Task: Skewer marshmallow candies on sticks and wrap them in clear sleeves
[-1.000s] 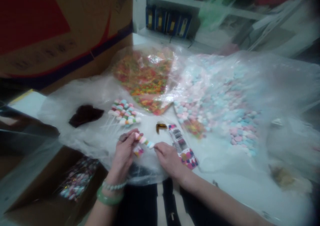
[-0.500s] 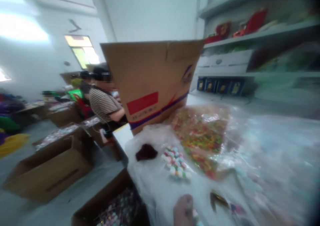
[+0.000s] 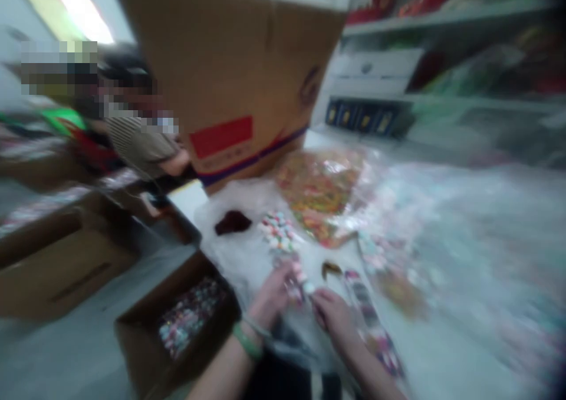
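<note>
My left hand (image 3: 280,285), with a green bangle on its wrist, is closed around one end of a short row of small pastel pieces (image 3: 299,271). My right hand (image 3: 328,307) pinches the other, lower end. Blur hides what kind of pieces they are. Just beyond the left hand lies a loose pile of similar round pastel pieces (image 3: 278,231) on white plastic sheeting (image 3: 260,197). A dark red bundle (image 3: 233,222) rests left of the pile. To the right of the hands are a small gold-brown item (image 3: 331,268) and a long patterned strip (image 3: 365,306).
A tall cardboard box (image 3: 239,82) stands at the table's back. Clear bags of colourful pieces (image 3: 321,182) and a large plastic bag (image 3: 477,253) cover the right side. An open carton (image 3: 137,341) of pastel items sits lower left. A person in a striped shirt (image 3: 137,141) works beyond.
The view has tilted down and turned right. Both hands now show together at the pastel pieces; before, just one blurred hand showed at the bottom edge.
</note>
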The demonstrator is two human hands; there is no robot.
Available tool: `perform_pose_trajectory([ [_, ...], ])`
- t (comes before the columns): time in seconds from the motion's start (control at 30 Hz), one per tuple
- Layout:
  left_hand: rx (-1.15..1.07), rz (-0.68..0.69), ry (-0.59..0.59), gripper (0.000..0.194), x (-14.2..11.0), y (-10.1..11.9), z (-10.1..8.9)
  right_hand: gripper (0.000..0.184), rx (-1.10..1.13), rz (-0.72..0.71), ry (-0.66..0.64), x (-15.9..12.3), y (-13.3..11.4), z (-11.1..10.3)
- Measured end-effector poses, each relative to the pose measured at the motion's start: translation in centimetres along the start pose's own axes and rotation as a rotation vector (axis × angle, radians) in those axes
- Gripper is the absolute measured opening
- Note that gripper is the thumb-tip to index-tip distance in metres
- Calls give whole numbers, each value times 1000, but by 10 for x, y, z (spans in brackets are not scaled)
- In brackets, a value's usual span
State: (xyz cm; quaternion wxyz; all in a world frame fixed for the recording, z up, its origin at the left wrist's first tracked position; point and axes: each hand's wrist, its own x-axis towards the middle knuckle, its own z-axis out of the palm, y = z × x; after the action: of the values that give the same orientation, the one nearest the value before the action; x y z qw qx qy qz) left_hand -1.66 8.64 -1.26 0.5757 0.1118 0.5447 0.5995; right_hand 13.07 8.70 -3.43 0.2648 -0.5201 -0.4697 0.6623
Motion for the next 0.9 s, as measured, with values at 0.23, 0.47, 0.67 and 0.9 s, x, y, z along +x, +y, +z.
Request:
perform_pose_trajectory([
  [0.23, -279, -117, -46, 15, 23, 21, 14, 27, 409, -69, 23, 5, -20, -20],
  [0.47, -193, -235, -72, 10, 6, -4, 48, 28, 335, -142, 175, 17, -24, -13],
  [0.67, -33, -295, -89, 18, 3, -15, 41, 24, 332, -148, 296, 33, -17, -25],
  [0.9, -25, -83, -104, 25, 10, -41, 23, 38, 343, -145, 158, 44, 19, -16],
])
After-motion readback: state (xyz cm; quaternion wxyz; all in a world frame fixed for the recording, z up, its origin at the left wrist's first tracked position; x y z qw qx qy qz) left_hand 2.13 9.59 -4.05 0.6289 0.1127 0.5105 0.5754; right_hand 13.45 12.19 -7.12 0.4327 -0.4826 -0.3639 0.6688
